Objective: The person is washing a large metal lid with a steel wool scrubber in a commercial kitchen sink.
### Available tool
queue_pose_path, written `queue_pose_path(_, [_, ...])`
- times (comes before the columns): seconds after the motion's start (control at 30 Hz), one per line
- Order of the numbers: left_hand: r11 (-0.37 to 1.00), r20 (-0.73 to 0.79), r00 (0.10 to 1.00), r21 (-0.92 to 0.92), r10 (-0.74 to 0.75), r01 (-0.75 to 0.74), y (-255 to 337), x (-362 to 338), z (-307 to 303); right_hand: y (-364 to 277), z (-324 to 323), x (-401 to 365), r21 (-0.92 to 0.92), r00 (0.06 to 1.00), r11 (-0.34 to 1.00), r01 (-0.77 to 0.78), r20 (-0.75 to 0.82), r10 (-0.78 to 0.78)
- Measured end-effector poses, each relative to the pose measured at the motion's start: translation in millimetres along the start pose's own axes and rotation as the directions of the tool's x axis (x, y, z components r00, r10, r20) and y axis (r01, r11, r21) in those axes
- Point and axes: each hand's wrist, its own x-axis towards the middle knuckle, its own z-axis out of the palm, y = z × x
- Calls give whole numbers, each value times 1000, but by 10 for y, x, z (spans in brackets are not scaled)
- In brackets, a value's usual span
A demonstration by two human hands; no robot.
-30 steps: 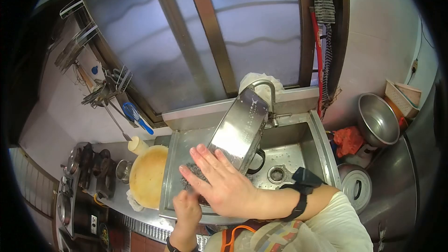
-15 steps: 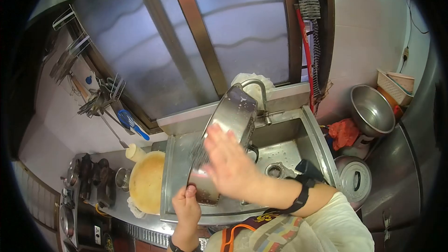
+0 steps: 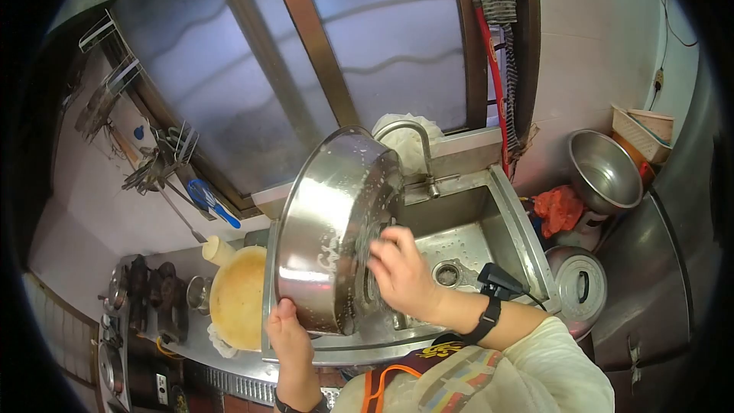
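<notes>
A large stainless steel basin [image 3: 313, 222] is tipped up on its side over the left part of the sink [image 3: 489, 237]. White suds and drops dot its outer wall and base. My left hand [image 3: 289, 333] grips its lower rim, the thumb on the outside. My right hand [image 3: 401, 271] is closed against the base with bent fingers. Under those fingers is a grey, stringy steel wool scourer [image 3: 368, 260], partly hidden and blurred by motion. Just behind the basin stands the curved faucet [image 3: 427, 149].
Left of the sink sits a round yellowish board [image 3: 238, 298], near a stove [image 3: 141, 336]. On the right are a metal bowl [image 3: 604, 172], a red plastic bag [image 3: 558, 210] and a lidded pot [image 3: 577, 291]. Utensils [image 3: 157, 164] hang on the left wall.
The basin has turned so more of its wall and base faces me. My right hand has moved right and down from the wall to the base, its fingers now curled.
</notes>
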Motion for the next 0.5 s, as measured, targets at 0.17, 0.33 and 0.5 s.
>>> queue_pose_path(0.17, [990, 69, 995, -119, -69, 77, 70, -9, 6, -162, -103, 170, 38, 954, 953, 301, -6, -301])
queue_pose_path(0.33, [956, 122, 960, -124, -250, 265, -223, -75, -7, -64, -78, 409, -138, 959, 949, 283, 33, -281])
queue_pose_path(0.5, [957, 73, 962, -107, -263, 269, -189, -89, 108, -16, -165, 591, -228, 984, 957, 177, 46, -171])
